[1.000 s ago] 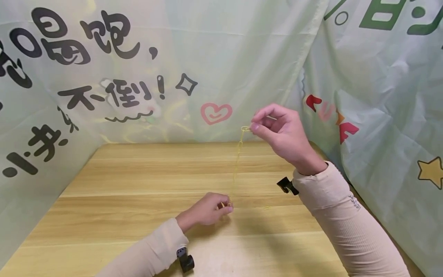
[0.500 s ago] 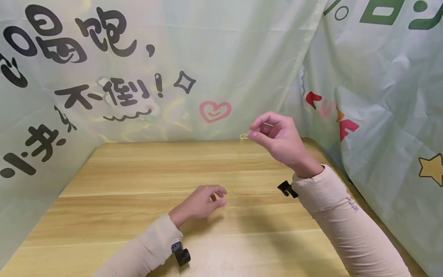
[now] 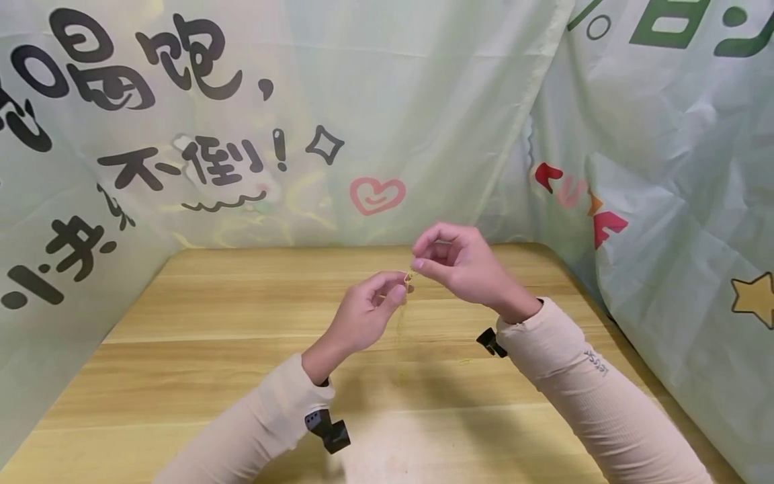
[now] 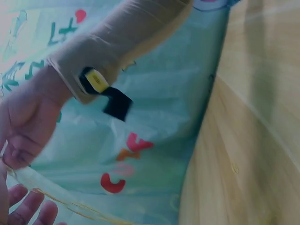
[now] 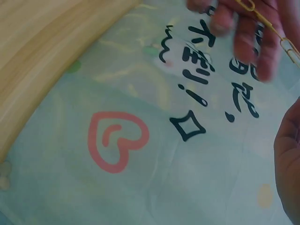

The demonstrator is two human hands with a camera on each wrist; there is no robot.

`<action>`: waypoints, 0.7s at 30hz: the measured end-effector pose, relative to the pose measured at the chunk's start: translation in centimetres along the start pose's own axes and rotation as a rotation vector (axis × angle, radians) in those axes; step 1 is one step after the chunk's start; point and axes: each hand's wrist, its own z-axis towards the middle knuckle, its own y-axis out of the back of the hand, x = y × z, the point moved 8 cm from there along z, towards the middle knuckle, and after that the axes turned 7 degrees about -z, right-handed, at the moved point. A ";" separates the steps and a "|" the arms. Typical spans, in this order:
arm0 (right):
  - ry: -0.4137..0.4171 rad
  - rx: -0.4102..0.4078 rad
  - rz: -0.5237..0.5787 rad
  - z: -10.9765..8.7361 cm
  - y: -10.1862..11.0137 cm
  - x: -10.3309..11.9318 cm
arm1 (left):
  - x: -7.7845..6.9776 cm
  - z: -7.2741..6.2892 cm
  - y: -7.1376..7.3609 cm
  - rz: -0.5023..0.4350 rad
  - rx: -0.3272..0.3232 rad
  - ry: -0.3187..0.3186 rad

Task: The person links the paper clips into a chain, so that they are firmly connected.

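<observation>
A chain of linked yellow paper clips [image 5: 266, 19] hangs from my right hand [image 3: 462, 269], whose thumb and index finger pinch its top clip. Beside it, slightly lower and to the left, is my left hand [image 3: 361, 312], with its thumb and fingers apart next to the upper chain. In the right wrist view, the left fingers [image 5: 243, 42] look loosely extended behind the chain. The chain's lower part is faint against the wood in the head view. One loose yellow paper clip [image 3: 465, 361] lies on the table below the right hand.
The wooden table [image 3: 211, 316] has rounded far corners. A pale green printed cloth [image 3: 375, 81] stands behind it and along both sides. Small black devices [image 3: 328, 430] are strapped at both wrists over the sleeves.
My left hand let go of the chain's lower end, then rose to the chain's top. The right hand came down and left, keeping its pinch on the top paper clip.
</observation>
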 end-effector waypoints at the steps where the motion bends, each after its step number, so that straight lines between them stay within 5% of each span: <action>1: -0.004 0.011 -0.002 0.0 -0.3 -0.1 | -0.2 0.1 -0.1 -0.008 -0.006 -0.007; 12: -0.033 0.048 -0.045 -0.7 -1.0 -1.3 | -0.3 -0.1 0.2 -0.038 -0.053 -0.009; 17: -0.052 0.080 -0.225 -2.1 -0.4 -3.9 | 0.5 -0.8 0.8 -0.034 -0.066 0.027; 21: -0.089 0.188 -0.429 -4.3 -0.5 -7.1 | 0.8 -1.3 0.9 -0.039 -0.065 0.022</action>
